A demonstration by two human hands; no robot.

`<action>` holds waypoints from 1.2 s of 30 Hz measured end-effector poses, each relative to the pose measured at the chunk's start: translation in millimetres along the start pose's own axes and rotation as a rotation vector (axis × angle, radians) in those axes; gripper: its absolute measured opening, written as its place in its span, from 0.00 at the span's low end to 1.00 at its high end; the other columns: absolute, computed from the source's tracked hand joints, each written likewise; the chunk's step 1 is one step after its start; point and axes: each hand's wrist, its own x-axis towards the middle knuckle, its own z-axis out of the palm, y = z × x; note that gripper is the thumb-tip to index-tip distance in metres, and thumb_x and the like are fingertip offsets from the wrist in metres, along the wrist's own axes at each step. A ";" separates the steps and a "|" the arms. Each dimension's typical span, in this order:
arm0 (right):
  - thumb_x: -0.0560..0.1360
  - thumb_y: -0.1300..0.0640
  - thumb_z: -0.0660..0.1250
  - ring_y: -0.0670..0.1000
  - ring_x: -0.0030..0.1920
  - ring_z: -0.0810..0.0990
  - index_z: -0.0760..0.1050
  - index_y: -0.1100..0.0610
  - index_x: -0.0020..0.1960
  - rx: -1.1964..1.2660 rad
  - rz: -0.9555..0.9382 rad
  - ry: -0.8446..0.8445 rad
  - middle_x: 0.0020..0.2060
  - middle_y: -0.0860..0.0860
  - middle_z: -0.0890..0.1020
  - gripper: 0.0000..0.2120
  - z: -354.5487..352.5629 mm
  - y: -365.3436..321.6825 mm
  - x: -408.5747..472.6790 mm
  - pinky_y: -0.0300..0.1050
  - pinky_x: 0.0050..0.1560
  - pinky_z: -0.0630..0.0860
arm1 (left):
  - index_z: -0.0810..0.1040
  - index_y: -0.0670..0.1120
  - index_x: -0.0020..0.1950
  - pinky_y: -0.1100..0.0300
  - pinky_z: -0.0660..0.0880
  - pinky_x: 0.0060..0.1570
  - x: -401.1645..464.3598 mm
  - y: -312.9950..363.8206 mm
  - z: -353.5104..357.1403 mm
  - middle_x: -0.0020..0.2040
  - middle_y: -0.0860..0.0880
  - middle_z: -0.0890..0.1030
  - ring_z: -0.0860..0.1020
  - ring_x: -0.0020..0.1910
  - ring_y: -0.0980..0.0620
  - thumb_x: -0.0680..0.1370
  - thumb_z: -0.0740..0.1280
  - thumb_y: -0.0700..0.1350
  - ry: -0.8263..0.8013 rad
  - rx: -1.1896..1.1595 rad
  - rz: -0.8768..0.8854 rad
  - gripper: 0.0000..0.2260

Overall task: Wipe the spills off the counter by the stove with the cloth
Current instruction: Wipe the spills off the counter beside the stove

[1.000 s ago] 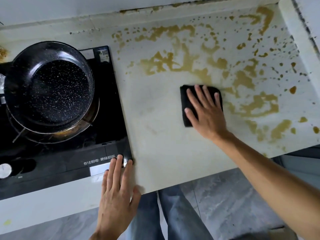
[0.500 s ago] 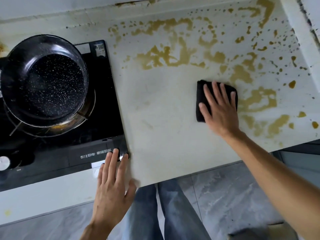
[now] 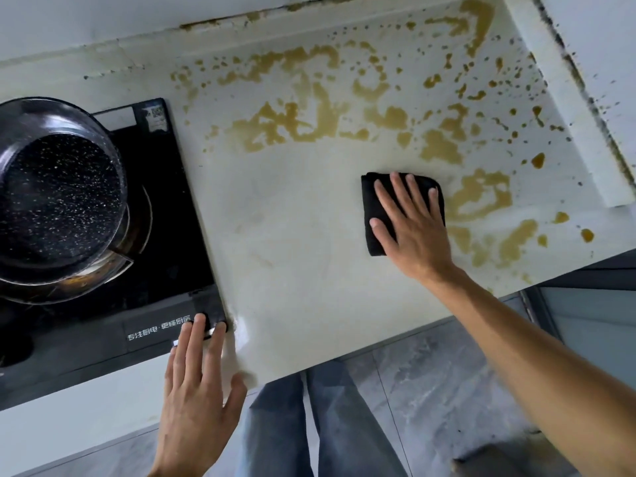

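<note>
- Lying flat under the right hand (image 3: 414, 228), the folded black cloth (image 3: 373, 215) shows past the thumb side and beyond the fingertips, on the pale counter (image 3: 292, 242).
- Brown spills (image 3: 478, 197) start just past the little-finger side of that hand; more spread beyond its fingertips towards the wall.
- The right hand is spread open, straight fingers pressing the cloth down.
- The left hand (image 3: 198, 397) lies open too, fingers straight, tips touching the front corner of the black stove (image 3: 165, 235) at the counter edge.
- White Chinese characters run along the stove's front strip beside the left fingertips; a sticker at its back corner is too small to read.
- A speckled black pan (image 3: 56, 197) sits on the stove.
</note>
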 end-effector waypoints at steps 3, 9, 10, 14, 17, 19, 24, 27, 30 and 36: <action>0.86 0.39 0.48 0.58 0.86 0.51 0.52 0.48 0.86 0.044 0.128 0.016 0.86 0.54 0.53 0.31 -6.1 -17.4 29.3 0.66 0.84 0.47 | 0.62 0.44 0.85 0.50 0.47 0.85 0.0 3.4 -3.4 0.89 0.44 0.52 0.51 0.88 0.41 0.79 0.60 0.54 -0.016 -0.013 0.010 0.35; 0.87 0.39 0.50 0.57 0.86 0.49 0.52 0.49 0.86 0.029 -0.029 -0.006 0.86 0.53 0.52 0.31 5.9 -48.4 -12.4 0.64 0.84 0.47 | 0.65 0.43 0.83 0.43 0.56 0.82 -0.2 7.4 -5.3 0.88 0.44 0.54 0.54 0.88 0.41 0.79 0.60 0.55 -0.004 -0.018 0.002 0.34; 0.86 0.39 0.51 0.56 0.86 0.49 0.52 0.48 0.86 0.026 -0.104 -0.021 0.86 0.52 0.52 0.31 7.4 -39.4 -24.8 0.65 0.84 0.49 | 0.66 0.44 0.82 0.41 0.61 0.80 0.8 10.9 -7.5 0.88 0.44 0.56 0.56 0.87 0.40 0.78 0.60 0.54 -0.001 -0.025 -0.022 0.33; 0.86 0.38 0.49 0.55 0.86 0.50 0.53 0.47 0.86 0.019 -0.168 -0.053 0.86 0.51 0.53 0.31 4.9 -4.1 -24.3 0.66 0.83 0.51 | 0.74 0.47 0.75 0.40 0.68 0.75 30.1 27.1 -22.8 0.82 0.44 0.67 0.65 0.81 0.38 0.76 0.62 0.52 0.084 -0.059 -0.077 0.27; 0.85 0.38 0.46 0.56 0.86 0.50 0.53 0.48 0.86 0.024 -0.025 -0.042 0.86 0.53 0.53 0.32 0.1 -6.0 22.0 0.65 0.84 0.48 | 0.74 0.46 0.77 0.42 0.64 0.79 84.7 32.8 -35.5 0.81 0.44 0.69 0.65 0.81 0.39 0.78 0.63 0.51 0.108 -0.063 -0.008 0.27; 0.85 0.37 0.44 0.57 0.86 0.50 0.51 0.48 0.87 0.050 0.061 -0.027 0.86 0.53 0.53 0.33 -4.0 -20.8 59.4 0.64 0.84 0.44 | 0.73 0.44 0.78 0.36 0.66 0.79 125.5 33.3 -41.4 0.81 0.43 0.69 0.64 0.82 0.38 0.79 0.63 0.49 0.105 -0.034 0.040 0.27; 0.84 0.37 0.42 0.58 0.86 0.49 0.50 0.49 0.87 0.093 0.114 0.013 0.86 0.54 0.52 0.34 -6.1 -92.6 127.5 0.65 0.83 0.43 | 0.71 0.46 0.78 0.34 0.61 0.79 183.7 22.3 -33.3 0.82 0.44 0.67 0.62 0.83 0.41 0.81 0.63 0.51 0.101 0.074 0.048 0.25; 0.85 0.38 0.45 0.58 0.86 0.51 0.52 0.49 0.86 0.074 -0.053 0.019 0.86 0.54 0.54 0.33 -0.1 -129.2 124.4 0.65 0.83 0.45 | 0.69 0.47 0.80 0.37 0.56 0.81 185.9 16.8 -20.4 0.83 0.45 0.66 0.60 0.85 0.43 0.82 0.62 0.53 0.147 0.116 0.040 0.26; 0.85 0.39 0.50 0.57 0.85 0.54 0.56 0.48 0.86 0.054 -0.247 0.026 0.86 0.52 0.56 0.31 7.9 -115.3 94.6 0.64 0.83 0.50 | 0.69 0.47 0.80 0.38 0.55 0.83 184.6 13.9 -12.5 0.84 0.45 0.66 0.60 0.86 0.44 0.82 0.62 0.53 0.197 0.123 0.051 0.27; 0.84 0.37 0.46 0.56 0.86 0.52 0.53 0.47 0.86 0.026 -0.142 -0.009 0.86 0.51 0.55 0.32 1.6 -83.6 117.3 0.65 0.84 0.49 | 0.70 0.48 0.79 0.38 0.56 0.83 186.2 15.1 -9.3 0.83 0.46 0.67 0.60 0.86 0.44 0.80 0.63 0.53 0.224 0.102 0.043 0.27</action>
